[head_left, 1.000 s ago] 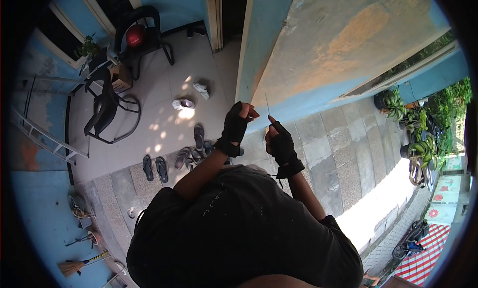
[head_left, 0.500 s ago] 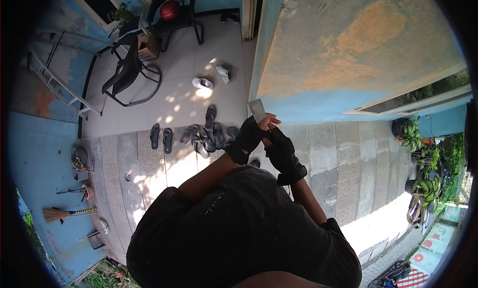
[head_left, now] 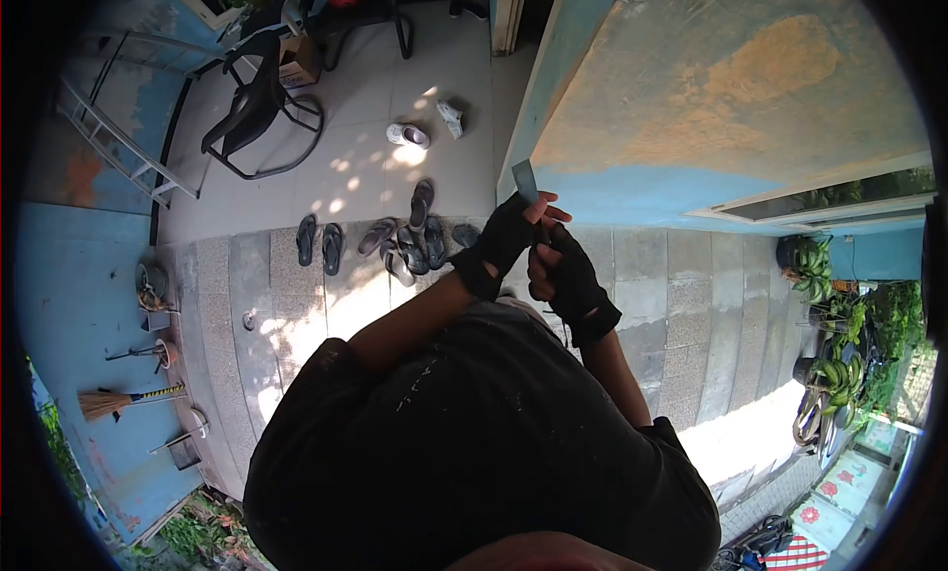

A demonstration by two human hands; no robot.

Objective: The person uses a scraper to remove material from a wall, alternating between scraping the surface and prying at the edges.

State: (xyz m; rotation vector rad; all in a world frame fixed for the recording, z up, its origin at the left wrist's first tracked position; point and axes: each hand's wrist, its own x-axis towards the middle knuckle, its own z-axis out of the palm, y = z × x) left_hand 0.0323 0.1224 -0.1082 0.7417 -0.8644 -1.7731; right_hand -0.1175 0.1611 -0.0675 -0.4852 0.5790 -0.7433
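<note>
One flat grey blade (head_left: 523,181) standing up at the fingertips of the left hand (head_left: 508,231) and above the right hand (head_left: 573,281)

The person wears black fingerless gloves (head_left: 585,293) and a dark shirt (head_left: 464,443) with pale specks, and brings both hands close together out in front of the body. The blade tilts a little and shows just above the left hand, whose thumb and fingertips lie against its lower end; whether they pinch it or only rest there, the view cannot tell. The right hand sits just below, fingers curled in around what lies under the blade, a part mostly hidden among the fingers.

Beyond the hands rises a blue and grey-brown wall (head_left: 750,107) with a rough orange patch, and a long window (head_left: 839,196) is set along its right side. Whether the blade touches the wall is unclear. To the left, several dark sandals (head_left: 422,204) cluster where the paving (head_left: 691,304) meets a smooth tiled floor (head_left: 365,87). Farther back on the tiles lie two white shoes (head_left: 408,135), and a black chair (head_left: 255,112) stands near a cardboard box (head_left: 296,66). A broom (head_left: 107,403) is at the far left
</note>
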